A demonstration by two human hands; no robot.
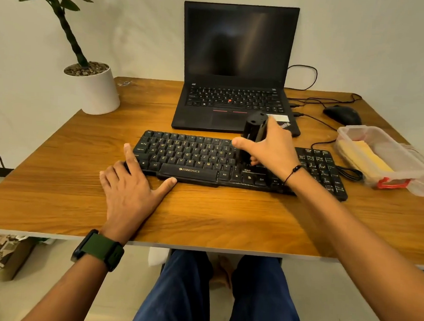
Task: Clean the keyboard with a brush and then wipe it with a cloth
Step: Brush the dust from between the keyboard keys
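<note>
A black full-size plastic keyboard [231,161] lies across the middle of the brown wooden counter [227,216]. Behind it stands an open black laptop [236,86], just apart from the keyboard's rear edge. A black computer mouse [342,114] lies to the laptop's right, and nearer than the mouse, right of the keyboard, sits a clear rectangular plastic box [381,157] with a folded yellow cloth [364,156] inside it. A white round plant pot [95,89] stands off the counter's rear left corner.

The left hand [128,187] rests at the keyboard's near left corner. The right hand [269,146] holds a black cylindrical brush [254,130] upright over the keyboard's right-hand keys.
</note>
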